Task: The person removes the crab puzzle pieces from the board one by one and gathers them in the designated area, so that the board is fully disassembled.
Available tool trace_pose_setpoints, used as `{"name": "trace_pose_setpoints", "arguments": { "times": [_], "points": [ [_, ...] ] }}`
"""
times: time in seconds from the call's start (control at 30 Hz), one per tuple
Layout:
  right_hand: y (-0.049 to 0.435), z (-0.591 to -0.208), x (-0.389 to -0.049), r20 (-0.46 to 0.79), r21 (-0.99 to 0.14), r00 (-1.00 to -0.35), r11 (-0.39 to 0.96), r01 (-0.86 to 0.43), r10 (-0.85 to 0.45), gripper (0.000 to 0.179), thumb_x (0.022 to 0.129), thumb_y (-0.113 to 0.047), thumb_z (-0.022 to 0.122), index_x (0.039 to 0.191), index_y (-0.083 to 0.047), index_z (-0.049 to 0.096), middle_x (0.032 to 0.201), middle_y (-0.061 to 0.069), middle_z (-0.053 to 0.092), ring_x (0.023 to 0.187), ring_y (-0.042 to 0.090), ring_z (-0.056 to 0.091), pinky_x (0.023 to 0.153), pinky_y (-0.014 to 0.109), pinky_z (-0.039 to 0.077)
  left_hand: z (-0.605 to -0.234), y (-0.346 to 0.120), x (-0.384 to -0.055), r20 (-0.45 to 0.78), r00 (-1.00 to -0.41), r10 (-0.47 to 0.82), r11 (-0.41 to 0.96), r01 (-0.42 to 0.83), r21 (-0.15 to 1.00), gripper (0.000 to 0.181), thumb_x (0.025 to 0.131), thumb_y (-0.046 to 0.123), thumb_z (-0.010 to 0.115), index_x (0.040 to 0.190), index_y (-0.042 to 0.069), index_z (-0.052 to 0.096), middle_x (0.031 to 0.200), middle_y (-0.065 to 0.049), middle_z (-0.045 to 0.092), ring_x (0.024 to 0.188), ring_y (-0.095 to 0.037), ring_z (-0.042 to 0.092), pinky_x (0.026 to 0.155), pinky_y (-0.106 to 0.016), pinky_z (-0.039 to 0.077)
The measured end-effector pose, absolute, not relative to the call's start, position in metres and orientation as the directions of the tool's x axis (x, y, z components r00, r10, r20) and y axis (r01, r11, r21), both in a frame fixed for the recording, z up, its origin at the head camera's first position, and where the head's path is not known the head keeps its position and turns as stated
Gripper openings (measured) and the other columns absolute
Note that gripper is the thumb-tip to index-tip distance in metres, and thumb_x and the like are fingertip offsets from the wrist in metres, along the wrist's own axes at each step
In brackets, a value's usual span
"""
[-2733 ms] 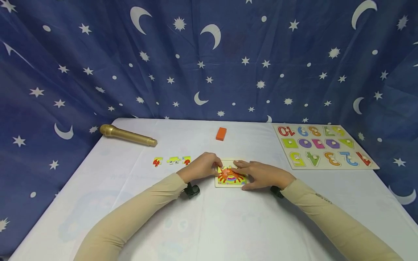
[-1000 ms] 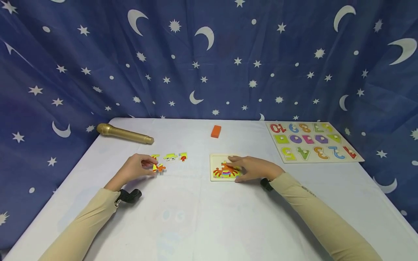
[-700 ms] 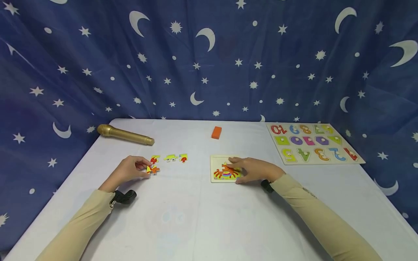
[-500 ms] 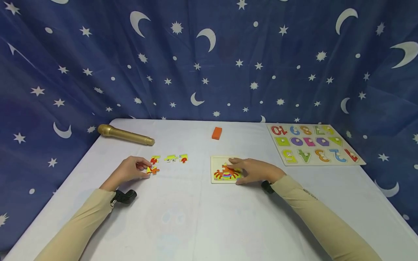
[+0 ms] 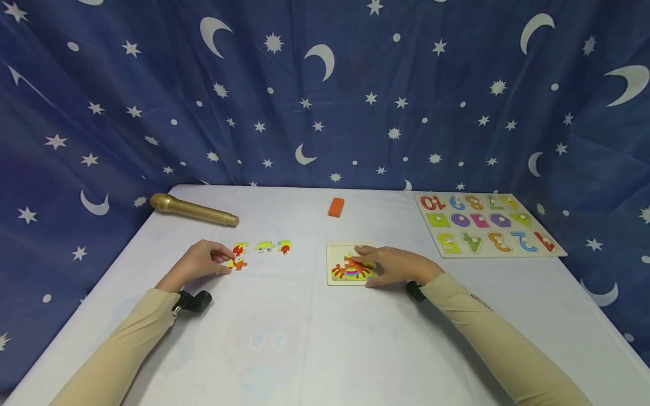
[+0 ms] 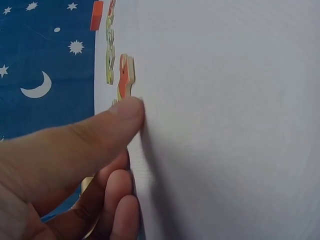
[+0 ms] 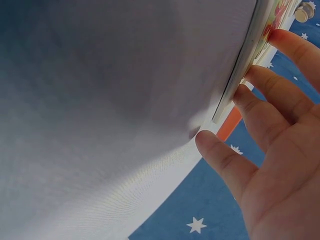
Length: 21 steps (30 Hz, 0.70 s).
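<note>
My left hand point(image 5: 203, 260) pinches an orange and yellow puzzle piece point(image 5: 240, 264) between thumb and fingers, at or just above the white cloth. In the left wrist view the thumb covers one end of this piece point(image 6: 127, 75). Close beyond it lie a red and yellow piece point(image 5: 240, 248), a yellow-green piece point(image 5: 265, 246) and another red and yellow piece point(image 5: 285, 246). My right hand point(image 5: 398, 265) rests with extended fingers on the right side of a small framed crab puzzle point(image 5: 337, 250), hiding part of it. Bare board shows along the puzzle's upper left.
A gold microphone point(image 5: 195, 210) lies at the back left. An orange block point(image 5: 336, 207) sits at the back middle. A number-and-shape peg board point(image 5: 487, 225) lies at the right. A blue star-patterned curtain point(image 5: 325, 113) hangs behind the table.
My left hand has taken the orange and yellow piece out of the crab puzzle and carried it left, beside the loose pieces. In the last half second it barely moved. My right hand stays on the puzzle.
</note>
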State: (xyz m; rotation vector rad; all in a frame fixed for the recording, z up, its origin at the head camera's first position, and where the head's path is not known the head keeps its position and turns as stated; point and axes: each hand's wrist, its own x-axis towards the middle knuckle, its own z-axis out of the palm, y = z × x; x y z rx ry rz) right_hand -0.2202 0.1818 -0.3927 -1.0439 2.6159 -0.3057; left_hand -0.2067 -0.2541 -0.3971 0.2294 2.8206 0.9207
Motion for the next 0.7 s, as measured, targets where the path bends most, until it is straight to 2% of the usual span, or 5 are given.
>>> {"name": "trace_pose_setpoints", "arguments": {
  "times": [0.13, 0.43, 0.7],
  "points": [
    [0.1822, -0.3927, -0.2215, -0.2, -0.3, -0.69, 0.714, -0.633, -0.696, 0.069, 0.08, -0.038, 0.073, 0.139, -0.015, 0.047, 0.151, 0.007, 0.034, 0.14, 0.026, 0.033, 0.11, 0.043, 0.033, -0.3964, -0.255, -0.2078, -0.107, -0.975, 0.196, 0.8, 0.095, 0.593, 0.024, 0.073, 0.009, 0.079, 0.094, 0.001, 0.071, 0.088, -0.01, 0.066, 0.079, -0.015, 0.054, 0.069, -0.027, 0.043],
    [0.1818, -0.3953, -0.2187, -0.211, -0.32, -0.694, 0.72, -0.616, -0.688, 0.067, 0.08, -0.036, 0.074, 0.138, -0.015, 0.048, 0.151, 0.005, 0.034, 0.14, 0.025, 0.033, 0.111, 0.043, 0.033, -0.3997, -0.2545, -0.2003, -0.114, -0.977, 0.18, 0.779, 0.071, 0.624, 0.029, 0.072, 0.008, 0.079, 0.097, -0.003, 0.069, 0.087, -0.01, 0.066, 0.076, -0.013, 0.055, 0.064, -0.021, 0.045],
    [0.1819, -0.3946, -0.2194, -0.207, -0.29, -0.704, 0.73, -0.619, -0.679, 0.067, 0.08, -0.038, 0.073, 0.139, -0.018, 0.047, 0.151, 0.004, 0.035, 0.14, 0.025, 0.034, 0.111, 0.044, 0.033, -0.3988, -0.2543, -0.2036, -0.093, -0.979, 0.18, 0.793, 0.089, 0.602, 0.027, 0.073, 0.008, 0.078, 0.096, -0.002, 0.069, 0.087, -0.009, 0.067, 0.075, -0.012, 0.056, 0.065, -0.022, 0.046]
  ]
}}
